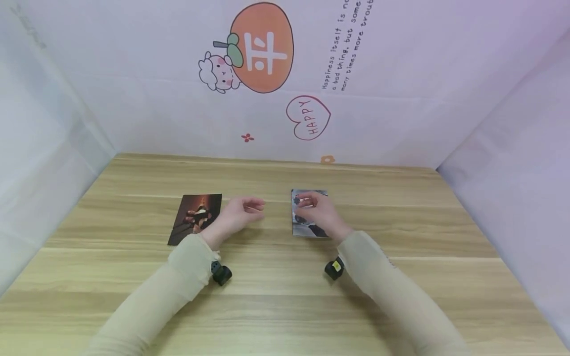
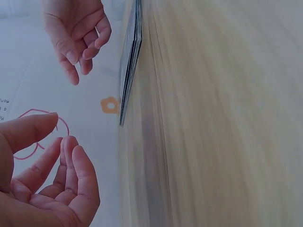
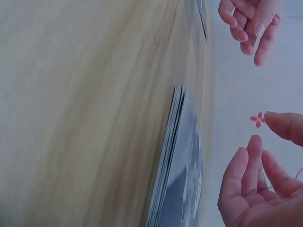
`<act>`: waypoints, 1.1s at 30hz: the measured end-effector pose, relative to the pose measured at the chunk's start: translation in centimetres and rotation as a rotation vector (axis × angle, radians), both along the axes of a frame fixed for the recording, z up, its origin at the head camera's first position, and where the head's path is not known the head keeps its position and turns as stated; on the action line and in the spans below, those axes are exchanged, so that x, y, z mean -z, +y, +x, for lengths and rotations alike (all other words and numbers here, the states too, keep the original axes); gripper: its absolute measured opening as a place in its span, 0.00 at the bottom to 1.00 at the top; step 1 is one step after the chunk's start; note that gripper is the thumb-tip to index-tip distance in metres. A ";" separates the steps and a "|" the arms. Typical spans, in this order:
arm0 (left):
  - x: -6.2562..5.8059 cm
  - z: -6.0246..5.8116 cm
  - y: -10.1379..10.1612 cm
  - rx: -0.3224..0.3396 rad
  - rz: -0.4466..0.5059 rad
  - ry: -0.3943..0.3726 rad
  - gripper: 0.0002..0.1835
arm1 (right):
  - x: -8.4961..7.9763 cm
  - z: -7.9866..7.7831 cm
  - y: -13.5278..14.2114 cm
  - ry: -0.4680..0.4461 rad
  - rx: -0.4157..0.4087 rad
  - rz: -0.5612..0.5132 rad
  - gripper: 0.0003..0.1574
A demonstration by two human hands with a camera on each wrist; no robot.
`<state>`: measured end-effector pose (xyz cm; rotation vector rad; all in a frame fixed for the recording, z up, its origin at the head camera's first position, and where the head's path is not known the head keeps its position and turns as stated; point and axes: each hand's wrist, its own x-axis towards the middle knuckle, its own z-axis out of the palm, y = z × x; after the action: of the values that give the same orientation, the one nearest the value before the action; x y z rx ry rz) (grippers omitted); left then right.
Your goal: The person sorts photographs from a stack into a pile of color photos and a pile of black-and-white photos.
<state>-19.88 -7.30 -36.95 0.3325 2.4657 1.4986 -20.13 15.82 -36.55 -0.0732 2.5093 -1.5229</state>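
Note:
A stack of photo cards (image 1: 305, 231) lies on the table, a greyish picture on its top; the layered edges of the stack (image 3: 165, 175) show in the right wrist view. Just above it hovers my right hand (image 1: 321, 213), fingers loosely bent and nothing between them. To the left lies a dark reddish-brown picture card (image 1: 186, 212), partly covered by my left wrist. My left hand (image 1: 238, 215) is held over the table between card and stack, thumb and fingertips apart (image 2: 61, 184) and holding nothing.
Wood-grain table (image 1: 276, 316) stretches around both hands. A white printed cloth (image 1: 169, 113) stands behind it, with white side walls at left and right. Small black cameras (image 1: 221, 273) are strapped to both wrists.

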 end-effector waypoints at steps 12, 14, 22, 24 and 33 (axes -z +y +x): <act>1.2 -0.9 3.7 -0.041 0.082 -0.092 0.22 | 0.4 -0.3 3.4 0.004 0.058 -0.017 0.29; 1.4 -0.9 4.1 -0.044 0.095 -0.113 0.23 | 0.5 -0.4 4.0 0.017 0.064 0.009 0.29; 1.8 -1.1 5.5 -0.046 0.128 -0.162 0.25 | 1.1 -0.6 6.0 0.008 0.076 0.085 0.31; 1.8 -1.1 5.8 -0.043 0.120 -0.165 0.25 | 1.3 -0.7 6.4 -0.016 0.079 0.088 0.32; 2.0 -1.8 6.7 -0.041 0.045 -0.130 0.26 | 1.7 -1.0 7.4 -0.071 0.103 0.131 0.36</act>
<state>-21.71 -0.65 -38.95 0.1867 2.3540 1.5428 -21.09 23.22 -38.28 0.1303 2.5843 -1.3669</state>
